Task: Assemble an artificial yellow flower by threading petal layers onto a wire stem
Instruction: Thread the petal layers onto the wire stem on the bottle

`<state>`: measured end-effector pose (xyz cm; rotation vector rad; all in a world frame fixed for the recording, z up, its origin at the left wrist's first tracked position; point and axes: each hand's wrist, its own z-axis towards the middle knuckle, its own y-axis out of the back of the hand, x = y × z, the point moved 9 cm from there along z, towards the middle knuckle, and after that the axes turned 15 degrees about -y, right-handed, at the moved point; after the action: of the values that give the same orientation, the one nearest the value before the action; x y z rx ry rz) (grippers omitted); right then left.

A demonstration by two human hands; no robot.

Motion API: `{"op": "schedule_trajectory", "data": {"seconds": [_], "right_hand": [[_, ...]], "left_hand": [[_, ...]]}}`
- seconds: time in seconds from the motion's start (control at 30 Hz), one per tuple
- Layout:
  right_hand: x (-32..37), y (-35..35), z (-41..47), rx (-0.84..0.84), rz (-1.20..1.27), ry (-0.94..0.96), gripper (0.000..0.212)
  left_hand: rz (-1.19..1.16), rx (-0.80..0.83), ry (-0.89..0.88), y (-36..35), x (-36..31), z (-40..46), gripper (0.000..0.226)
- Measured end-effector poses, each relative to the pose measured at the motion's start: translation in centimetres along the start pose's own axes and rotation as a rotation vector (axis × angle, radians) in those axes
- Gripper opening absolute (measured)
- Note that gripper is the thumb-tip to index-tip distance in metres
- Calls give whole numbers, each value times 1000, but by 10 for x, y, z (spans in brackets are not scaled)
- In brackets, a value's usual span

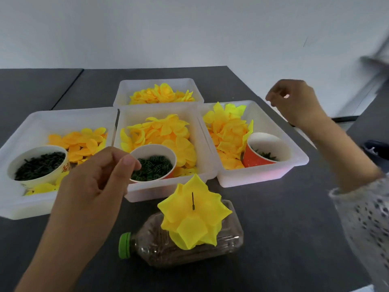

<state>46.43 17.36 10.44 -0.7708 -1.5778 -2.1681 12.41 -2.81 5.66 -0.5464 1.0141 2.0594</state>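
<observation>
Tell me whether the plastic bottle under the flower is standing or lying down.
Lying down. The bottle rests on its side on the dark table, its green cap pointing left, with the yellow flower on top.

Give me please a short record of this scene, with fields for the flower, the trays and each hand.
flower: yellow fabric petal layers on a dark wire stem, standing on a clear plastic bottle with green cap that lies on its side
trays: four white plastic trays of yellow petals; three hold cups of dark green parts
left hand: fingers curled, near the middle paper cup; whether it pinches anything is unclear
right hand: raised, fingers curled; contents unclear
</observation>
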Motion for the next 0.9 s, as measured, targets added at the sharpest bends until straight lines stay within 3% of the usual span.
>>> {"op": "schedule_trajectory", "data": {"seconds": [0.07,0.23,0.37,0.47,0.6,0.9], "right_hand": [[-6,-40,32,124,-192,-12,18],[-23,-138,34,633,-741,35,39],[-36,-158,38,673,-1009,-36,43],[-36,-161,44,578,-952,-14,23],[-26,-148,41,492,-841,8,21],[48,-80,11,336,-333,291,18]], "left_hand": [[-39,5,-13,-4,-6,1,37],[-64,30,-14,-8,-8,-2,36],[-85,32,2,-3,-2,-6,36],[-99,40,10,-4,-1,-5,35],[-118,42,11,-5,-2,-5,36],[-198,39,10,-12,-6,-3,36]]}}
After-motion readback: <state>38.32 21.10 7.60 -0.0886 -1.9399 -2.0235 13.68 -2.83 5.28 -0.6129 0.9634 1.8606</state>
